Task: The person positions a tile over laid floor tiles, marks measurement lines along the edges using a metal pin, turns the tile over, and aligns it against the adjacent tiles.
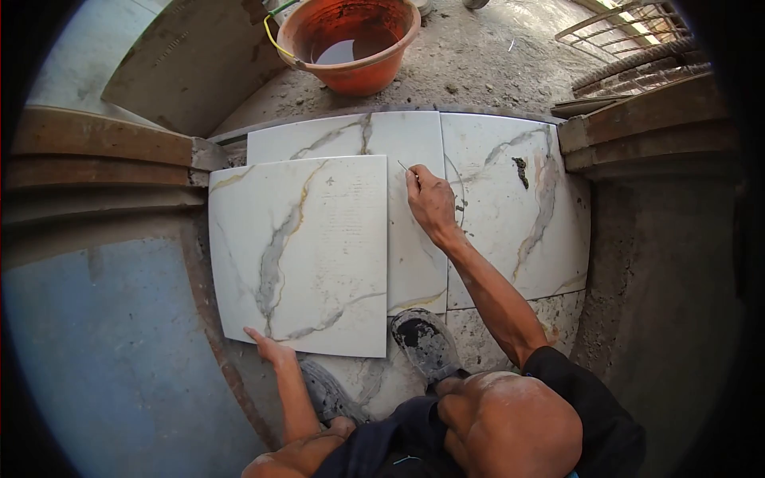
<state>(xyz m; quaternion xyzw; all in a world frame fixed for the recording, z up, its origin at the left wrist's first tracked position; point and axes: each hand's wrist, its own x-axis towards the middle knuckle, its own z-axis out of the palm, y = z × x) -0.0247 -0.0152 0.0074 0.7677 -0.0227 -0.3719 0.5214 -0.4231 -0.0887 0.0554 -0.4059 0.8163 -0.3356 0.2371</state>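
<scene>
Bare dusty knee (522,422) nearest camera. Left hand (274,351) at lower edge of loose white square marble-patterned tile (319,239); can't tell if grip pinches. Right hand (433,201) pinches thin dark sliver (402,166), type unclear. Seemingly done: flat white grey-veined right tile (502,215), beside matching middle tile (417,247). Seemingly pending: loose tile overlaps middle one, not flush.

Beyond both hands I can see the floor (486,60), grey, gritty and strewn with crumbs, an orange bucket (373,77) standing on it. Below the right hand (431,199), a left tile (418,255) meets a right tile (498,239); a third tile (343,263), at the left hand (272,349), overlaps the former.
</scene>
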